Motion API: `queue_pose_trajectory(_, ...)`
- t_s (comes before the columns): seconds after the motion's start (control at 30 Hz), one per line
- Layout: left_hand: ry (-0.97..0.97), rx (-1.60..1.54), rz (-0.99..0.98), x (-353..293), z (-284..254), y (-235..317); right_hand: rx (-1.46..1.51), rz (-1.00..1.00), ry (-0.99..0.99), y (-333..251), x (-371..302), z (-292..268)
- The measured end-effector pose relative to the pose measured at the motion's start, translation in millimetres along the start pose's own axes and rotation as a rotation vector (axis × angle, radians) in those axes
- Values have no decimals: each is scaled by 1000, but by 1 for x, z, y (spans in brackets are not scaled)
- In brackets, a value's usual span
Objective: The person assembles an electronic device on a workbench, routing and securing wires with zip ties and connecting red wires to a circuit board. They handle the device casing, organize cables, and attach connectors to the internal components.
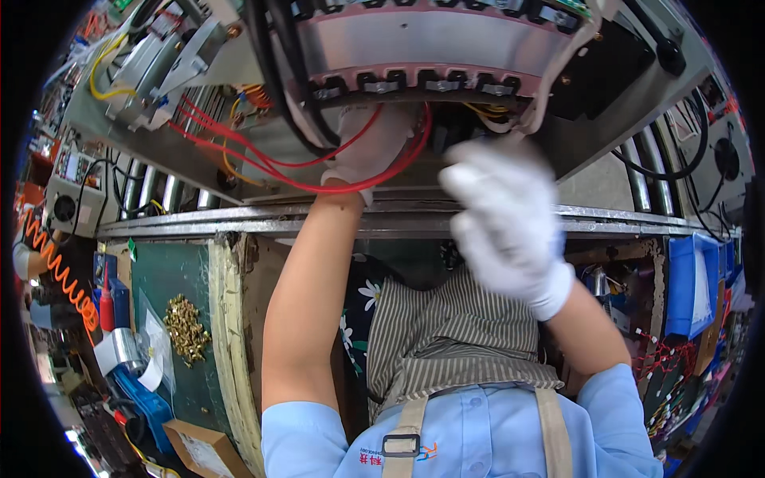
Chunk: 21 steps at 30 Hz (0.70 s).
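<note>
Wearing a white glove, my left hand reaches inside the open metal cabinet, below a pink-edged plate assembly with black fittings. Its fingers are hidden behind the assembly. Red cables loop across the wrist, and thick black cables hang beside it. My right hand, also gloved in white, is raised before the cabinet's near edge, close to a pale cable. Motion smears its fingers; whether it holds anything cannot be made out.
Under the cabinet runs a roller conveyor with a metal front rail. At left, a green bench surface carries a pile of small brass parts, a red bottle and a cardboard box. Blue bins stand at right.
</note>
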<state>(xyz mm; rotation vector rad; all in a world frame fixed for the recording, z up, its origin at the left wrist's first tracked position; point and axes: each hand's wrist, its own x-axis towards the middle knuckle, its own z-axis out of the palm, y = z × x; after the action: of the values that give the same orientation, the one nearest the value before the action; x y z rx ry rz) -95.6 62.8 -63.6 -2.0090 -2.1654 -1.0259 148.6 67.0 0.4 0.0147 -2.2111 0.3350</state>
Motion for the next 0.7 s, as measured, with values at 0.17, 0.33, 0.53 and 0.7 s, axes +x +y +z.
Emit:
queue_pose_trajectory(0.17, -8, 24, -17, 1, -2, 13, -453, -151, -99, 23, 16, -61)
queue_pose_trajectory(0.33, -42, 19, -3, 5, -2, 22, -371, -50, -386, 3, 6, -33)
queue_pose_trajectory(0.53, -46, 18, -7, 9, -11, 23, -668, 147, -449, 31, 24, 10)
queue_pose_trajectory(0.7, -68, 11, 1, 8, -15, 20, -667, 125, -545, 39, 25, 1)
